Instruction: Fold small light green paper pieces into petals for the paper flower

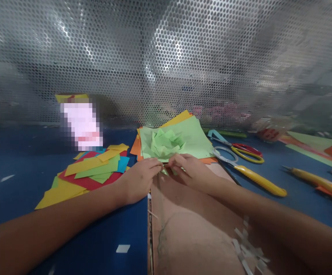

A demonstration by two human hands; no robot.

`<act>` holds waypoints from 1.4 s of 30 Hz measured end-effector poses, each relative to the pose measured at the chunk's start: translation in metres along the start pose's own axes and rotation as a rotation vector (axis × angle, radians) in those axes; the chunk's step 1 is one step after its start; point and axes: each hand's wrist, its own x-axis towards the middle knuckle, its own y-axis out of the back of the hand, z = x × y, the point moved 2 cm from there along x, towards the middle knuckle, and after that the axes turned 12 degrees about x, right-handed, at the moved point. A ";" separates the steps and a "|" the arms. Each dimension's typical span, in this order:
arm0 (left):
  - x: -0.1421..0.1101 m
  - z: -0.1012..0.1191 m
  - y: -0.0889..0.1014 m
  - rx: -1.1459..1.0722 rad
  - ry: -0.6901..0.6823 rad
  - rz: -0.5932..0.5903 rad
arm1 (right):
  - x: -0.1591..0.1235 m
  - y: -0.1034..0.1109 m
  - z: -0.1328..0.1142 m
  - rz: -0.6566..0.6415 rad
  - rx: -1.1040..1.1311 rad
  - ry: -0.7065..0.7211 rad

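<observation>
Left hand [143, 177] and right hand [191, 172] near each other, far end of board [194, 229].
Both curl nearly closed at a green scrap [165, 172] between them; blur hides whether either grips it. Folded flower [167, 143] sits just beyond, on a green sheet [195, 131]; scissors [235, 146] lie right.

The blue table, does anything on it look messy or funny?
A little: thin white paper scraps lie scattered on the flat tan board, and the red, yellow, green and blue paper pieces beside the left hand overlap at untidy angles.
</observation>
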 end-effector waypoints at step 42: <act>-0.014 0.070 0.000 -1.276 0.659 -0.412 | -0.060 0.028 0.005 -0.036 -0.072 -0.141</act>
